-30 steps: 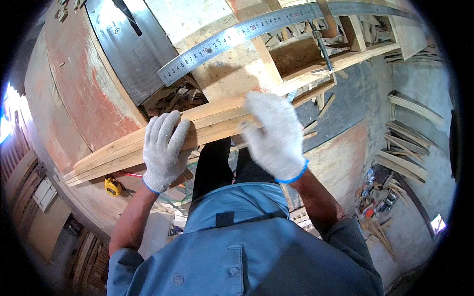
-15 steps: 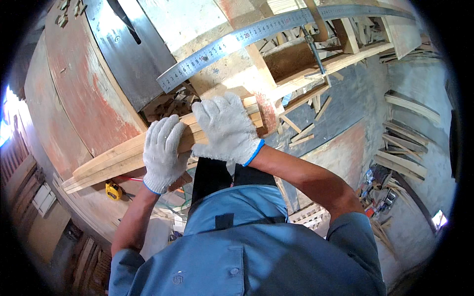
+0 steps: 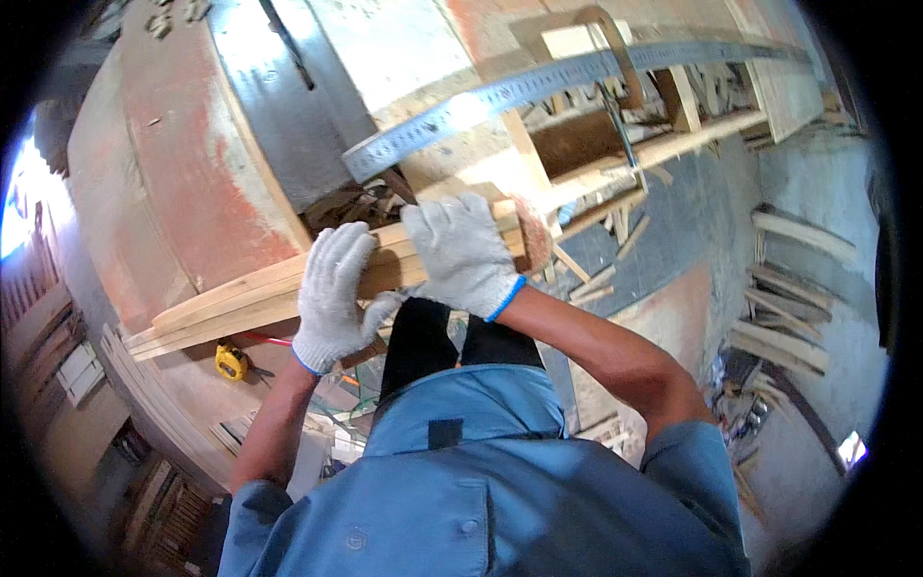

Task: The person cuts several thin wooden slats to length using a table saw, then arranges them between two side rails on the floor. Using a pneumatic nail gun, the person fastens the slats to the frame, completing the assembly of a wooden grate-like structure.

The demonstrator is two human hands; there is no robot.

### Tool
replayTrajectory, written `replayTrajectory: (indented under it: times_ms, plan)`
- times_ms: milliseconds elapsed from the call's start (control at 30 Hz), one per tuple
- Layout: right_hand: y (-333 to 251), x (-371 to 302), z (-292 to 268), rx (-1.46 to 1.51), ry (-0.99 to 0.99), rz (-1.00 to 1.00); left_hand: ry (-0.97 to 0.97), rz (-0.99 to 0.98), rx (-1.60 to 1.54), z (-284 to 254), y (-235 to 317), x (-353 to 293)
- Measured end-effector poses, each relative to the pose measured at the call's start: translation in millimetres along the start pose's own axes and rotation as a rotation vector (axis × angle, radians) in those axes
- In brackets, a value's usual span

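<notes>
Several long pale wooden strips lie side by side in a bundle, slanting across the near edge of the workbench. My left hand, in a white knitted glove, is closed over the middle of the bundle, fingers on top and thumb on the near side. Close beside it, my right hand, in a like glove with a blue cuff, grips the strips near their right end. The fingertips of both hands reach over the far side. Beyond the hands, a long steel ruler lies across the bench.
A rusty metal clamp stands by the ruler. A dark metal plate with a slot is set into the bench. Near the strips' left part sits a yellow tape measure. Offcuts lie at the right, and stacked boards farther right.
The whole view has shifted slightly, moving the bench and ruler rightward in the picture. My left thumb has spread out toward my right hand. Both hands stay on the strips.
</notes>
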State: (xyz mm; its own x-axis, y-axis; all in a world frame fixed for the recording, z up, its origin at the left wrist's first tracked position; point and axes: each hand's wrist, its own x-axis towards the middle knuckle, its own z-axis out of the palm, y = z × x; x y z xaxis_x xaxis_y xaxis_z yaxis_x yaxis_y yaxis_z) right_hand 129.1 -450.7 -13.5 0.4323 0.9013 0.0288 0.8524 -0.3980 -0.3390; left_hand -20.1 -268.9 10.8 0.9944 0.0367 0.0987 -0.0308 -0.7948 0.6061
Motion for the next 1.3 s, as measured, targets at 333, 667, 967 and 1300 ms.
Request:
replayTrajectory:
  times_ms: [333,667,967,1300]
  plan:
    - [-4.3,-3.1,0.7,-0.06,-0.061,0.006,-0.262,-0.201,0.378,-63.4,-37.3,-39.7]
    - [52.1,47.1,-142.2,-0.206,-0.091,-0.156,-0.005,-0.129,0.353,-79.2,15.4,30.9]
    - [237.9,112.2,-228.8,-0.373,0.044,-0.207,0.152,-0.159,0.339,-22.1,44.9,230.6]
    - [364.0,166.8,-192.7,-0.062,0.044,-0.078,0.02,-0.257,0.363,21.1,-0.3,340.8]
